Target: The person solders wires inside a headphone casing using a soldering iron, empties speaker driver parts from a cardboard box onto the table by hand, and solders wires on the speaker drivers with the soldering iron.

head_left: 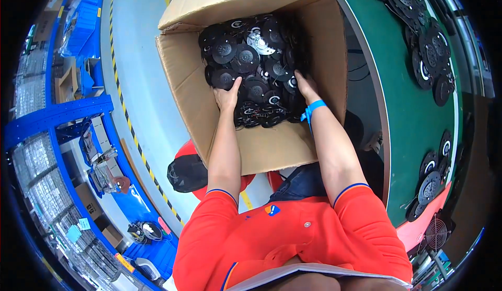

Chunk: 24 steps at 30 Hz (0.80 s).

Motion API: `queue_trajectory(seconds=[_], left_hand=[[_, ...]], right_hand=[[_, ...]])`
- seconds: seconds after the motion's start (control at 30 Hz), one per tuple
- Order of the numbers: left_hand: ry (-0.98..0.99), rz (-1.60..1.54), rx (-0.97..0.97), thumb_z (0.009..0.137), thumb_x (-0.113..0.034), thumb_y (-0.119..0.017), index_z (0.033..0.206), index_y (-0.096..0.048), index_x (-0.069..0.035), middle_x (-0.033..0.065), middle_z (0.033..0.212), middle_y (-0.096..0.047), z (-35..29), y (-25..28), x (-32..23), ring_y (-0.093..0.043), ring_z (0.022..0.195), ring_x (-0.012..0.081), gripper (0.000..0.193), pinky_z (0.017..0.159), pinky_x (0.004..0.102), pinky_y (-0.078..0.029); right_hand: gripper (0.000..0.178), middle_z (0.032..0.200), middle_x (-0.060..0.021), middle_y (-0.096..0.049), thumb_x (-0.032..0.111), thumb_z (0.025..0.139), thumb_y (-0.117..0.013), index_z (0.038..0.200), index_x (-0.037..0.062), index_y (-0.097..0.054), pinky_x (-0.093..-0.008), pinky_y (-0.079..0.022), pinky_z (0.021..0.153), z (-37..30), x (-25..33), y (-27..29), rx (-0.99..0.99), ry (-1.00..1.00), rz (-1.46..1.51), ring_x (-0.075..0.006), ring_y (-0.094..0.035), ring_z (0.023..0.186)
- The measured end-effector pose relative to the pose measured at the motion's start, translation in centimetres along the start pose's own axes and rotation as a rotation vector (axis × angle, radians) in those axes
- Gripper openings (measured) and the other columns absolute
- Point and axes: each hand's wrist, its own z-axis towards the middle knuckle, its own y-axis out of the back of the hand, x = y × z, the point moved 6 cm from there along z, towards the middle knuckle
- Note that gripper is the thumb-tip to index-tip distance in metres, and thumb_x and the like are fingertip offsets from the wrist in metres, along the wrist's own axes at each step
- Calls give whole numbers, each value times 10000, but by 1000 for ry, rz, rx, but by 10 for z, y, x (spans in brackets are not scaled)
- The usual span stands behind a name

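Observation:
An opened cardboard box [183, 76] holds a deep heap of black round discs [245, 57] with perforated centres. Some of them show white rings, and one silvery-white disc [259, 41] lies near the back. Both my hands reach down into the box, one at each side of the heap. My left hand [226, 97] has its thumb against a disc at the heap's left side, with its fingers hidden below the discs. At the right side my right hand [307, 86] is closed round discs, its fingers mostly out of sight. A blue band [312, 109] circles my right wrist.
Along the right runs a green-topped table [376, 40] bearing more black discs [433, 48] and a pink sheet [410, 233]. Blue shelving [57, 110] with bins lines the left, beyond a yellow-black floor stripe [125, 92]. A black-and-red rounded object [187, 174] sits left of the box's near side.

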Motion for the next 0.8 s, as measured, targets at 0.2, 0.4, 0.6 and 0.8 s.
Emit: queue_trajectory(seconds=[0.2,0.4,0.6,0.8], left_hand=[[-18,21,124,632,-608,-698,1261,-431,83,297,1296,-410,-11,-11,-4,-369,1236,393,972,1050,413,-294],[93,-212,113,663,-520,-733,1342,-294,93,271,1390,-297,-1,-13,20,-296,1290,370,1015,1080,405,-240],[348,-695,137,748,-399,-716,1352,-314,22,179,1379,-357,-21,-31,33,-378,1254,283,838,1041,371,-309],[667,-1134,691,778,-262,-726,1275,-440,-12,106,1182,-567,-29,-51,28,-535,1102,249,625,928,428,-440]], right_hand=[[822,1362,-170,-430,604,763,-551,1365,70,-377,-394,-345,1007,-7,-4,7,184,-10,264,-321,-414,1247],[863,1394,-147,-384,505,761,-629,1401,40,-286,-393,-357,992,-30,4,7,373,-135,538,-303,-386,1254],[846,1382,-192,-376,440,776,-649,1383,-20,-280,-357,-313,1033,-9,4,-5,242,231,468,-282,-363,1276],[779,1320,-167,-461,420,783,-662,1364,9,-344,-347,-389,967,-5,0,-8,350,106,628,-251,-459,1191]])
